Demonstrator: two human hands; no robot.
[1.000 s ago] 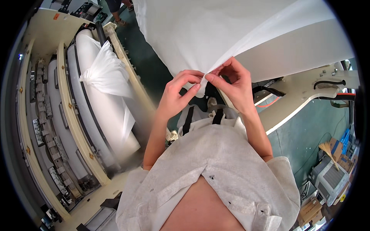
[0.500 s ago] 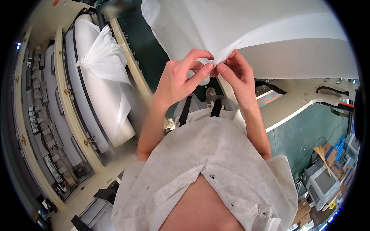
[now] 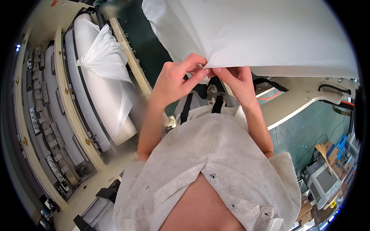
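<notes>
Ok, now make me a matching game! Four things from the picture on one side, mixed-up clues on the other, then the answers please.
Things
1. large white sheet
2. white roll
3. straw broom
4. floor

Clues
A. green
B. yellowish, at the lower right
C. pinched at its edge by the left hand and right hand
D. at the left, with gathered white sheeting on it

Pairs: 1-C, 2-D, 3-B, 4-A

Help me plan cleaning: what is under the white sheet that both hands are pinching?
Below the near edge of the white sheet, a pale strip and a cream frame show. Whatever lies farther beneath is covered and cannot be seen.
</notes>
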